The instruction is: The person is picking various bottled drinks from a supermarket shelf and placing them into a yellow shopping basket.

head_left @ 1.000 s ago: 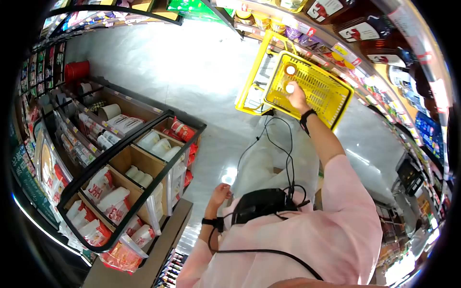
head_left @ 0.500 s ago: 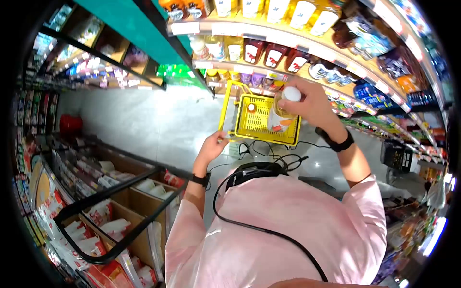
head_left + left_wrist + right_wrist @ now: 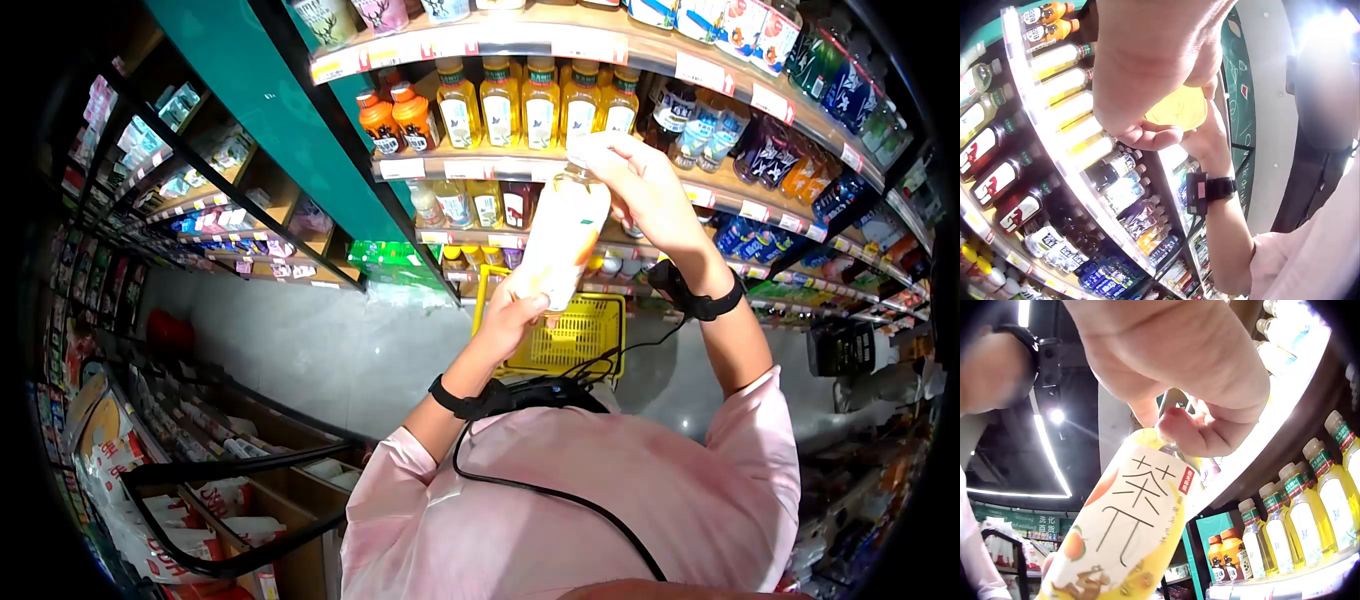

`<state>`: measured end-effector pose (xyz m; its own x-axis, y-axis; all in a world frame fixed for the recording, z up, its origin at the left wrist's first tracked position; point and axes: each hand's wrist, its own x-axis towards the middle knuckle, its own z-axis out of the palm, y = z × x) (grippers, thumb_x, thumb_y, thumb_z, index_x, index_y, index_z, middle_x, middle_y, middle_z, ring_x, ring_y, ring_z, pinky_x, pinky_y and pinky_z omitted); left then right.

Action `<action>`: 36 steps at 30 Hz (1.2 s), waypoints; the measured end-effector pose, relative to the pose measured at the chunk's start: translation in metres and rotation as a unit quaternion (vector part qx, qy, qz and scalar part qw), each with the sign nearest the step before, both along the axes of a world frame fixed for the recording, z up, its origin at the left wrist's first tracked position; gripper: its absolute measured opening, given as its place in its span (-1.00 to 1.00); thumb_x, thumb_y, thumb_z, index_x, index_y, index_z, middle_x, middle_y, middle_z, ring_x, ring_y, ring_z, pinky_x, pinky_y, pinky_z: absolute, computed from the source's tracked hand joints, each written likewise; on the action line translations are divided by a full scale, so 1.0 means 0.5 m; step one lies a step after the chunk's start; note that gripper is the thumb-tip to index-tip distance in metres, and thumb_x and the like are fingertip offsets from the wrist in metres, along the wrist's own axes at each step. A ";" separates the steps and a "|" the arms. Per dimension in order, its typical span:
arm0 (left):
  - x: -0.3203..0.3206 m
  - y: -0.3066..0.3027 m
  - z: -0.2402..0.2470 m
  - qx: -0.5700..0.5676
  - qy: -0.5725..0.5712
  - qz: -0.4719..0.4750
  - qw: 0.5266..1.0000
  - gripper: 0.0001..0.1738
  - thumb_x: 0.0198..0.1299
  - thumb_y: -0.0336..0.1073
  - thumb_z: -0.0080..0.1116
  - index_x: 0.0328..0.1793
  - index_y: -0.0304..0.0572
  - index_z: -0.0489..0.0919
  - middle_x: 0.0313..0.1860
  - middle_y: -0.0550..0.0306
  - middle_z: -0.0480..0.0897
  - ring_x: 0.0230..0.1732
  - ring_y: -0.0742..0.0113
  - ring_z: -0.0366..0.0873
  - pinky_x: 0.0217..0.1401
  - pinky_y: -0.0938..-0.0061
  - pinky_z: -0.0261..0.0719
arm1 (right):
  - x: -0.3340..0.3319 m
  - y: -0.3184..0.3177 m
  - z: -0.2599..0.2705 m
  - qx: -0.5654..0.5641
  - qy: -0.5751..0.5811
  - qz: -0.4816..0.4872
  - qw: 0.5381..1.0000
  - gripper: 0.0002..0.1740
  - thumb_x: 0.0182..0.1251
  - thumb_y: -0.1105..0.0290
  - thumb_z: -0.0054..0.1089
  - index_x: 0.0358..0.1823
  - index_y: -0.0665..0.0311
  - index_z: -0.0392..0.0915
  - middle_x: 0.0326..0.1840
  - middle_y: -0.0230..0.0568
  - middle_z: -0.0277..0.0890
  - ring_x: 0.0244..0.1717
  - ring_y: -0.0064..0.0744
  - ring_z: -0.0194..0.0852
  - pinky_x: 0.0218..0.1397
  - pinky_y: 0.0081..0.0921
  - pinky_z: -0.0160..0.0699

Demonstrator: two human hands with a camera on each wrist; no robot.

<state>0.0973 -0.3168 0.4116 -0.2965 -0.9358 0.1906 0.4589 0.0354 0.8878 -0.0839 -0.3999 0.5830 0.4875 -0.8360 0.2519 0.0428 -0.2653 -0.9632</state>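
Observation:
Both hands hold up one labelled drink bottle (image 3: 568,235), tilted, in front of the shelves. The left hand (image 3: 512,318) has its fingers round the lower end. At the neck, the right hand (image 3: 640,190) pinches the cap end. In the left wrist view the yellow bottle bottom (image 3: 1179,109) shows beyond the left hand (image 3: 1147,75). From the right wrist, the label (image 3: 1141,506) with fruit pictures faces the camera, below the curled fingers of the right hand (image 3: 1179,369). Beneath the bottle stands the yellow basket (image 3: 572,335), partly hidden by the left hand and bottle.
Shelves (image 3: 480,168) with rows of bottles stand ahead and curve to the right. A display stand with a black rail (image 3: 240,560) and packets is at the lower left. Grey floor (image 3: 330,345) lies between. A cable (image 3: 560,500) crosses the person's shirt.
The right hand has raised the bottle from over the basket to shelf height. The left hand has left the basket's handle side and now grips the bottle's lower end. The view has tilted up towards the shelves.

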 end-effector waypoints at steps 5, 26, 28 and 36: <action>0.012 -0.005 0.044 0.073 0.130 -0.067 0.986 -0.19 0.11 0.22 0.25 0.28 -0.26 0.38 -0.08 -0.08 0.62 -0.31 0.34 0.59 -0.32 0.49 0.57 | -0.008 -0.013 -0.020 -0.009 0.009 -0.016 1.000 -0.59 0.45 0.34 0.09 0.25 0.34 0.42 -0.30 -0.46 0.49 -0.35 -0.75 0.37 -0.25 -0.73 0.41; -0.028 0.002 0.112 0.039 0.125 -0.094 0.987 -0.31 0.25 0.02 0.22 0.35 -0.25 0.30 -0.10 -0.01 0.59 -0.41 0.42 0.50 -0.37 0.58 0.52 | -0.017 0.050 -0.040 -0.011 -0.106 0.019 0.994 -0.39 0.32 0.45 0.26 0.33 0.37 0.21 0.11 -0.16 0.48 0.05 -0.50 0.49 0.14 -0.51 0.51; -0.031 -0.001 0.110 0.030 0.044 -0.052 0.997 -0.38 0.26 -0.14 0.23 0.35 -0.23 0.30 -0.16 0.12 0.57 -0.40 0.47 0.49 -0.36 0.59 0.50 | -0.022 0.055 -0.034 -0.002 -0.079 0.003 0.997 -0.46 0.28 0.44 0.32 0.24 0.38 0.31 0.09 -0.18 0.50 0.07 -0.49 0.50 0.12 -0.50 0.52; -0.035 0.008 0.122 0.013 0.005 0.042 0.999 -0.41 0.28 -0.24 0.22 0.34 -0.23 0.24 -0.17 0.16 0.55 -0.41 0.50 0.49 -0.40 0.59 0.48 | -0.036 0.057 -0.019 -0.010 -0.090 -0.004 0.996 -0.52 0.26 0.53 0.31 0.16 0.41 0.33 0.05 -0.19 0.52 0.03 -0.53 0.52 0.07 -0.51 0.56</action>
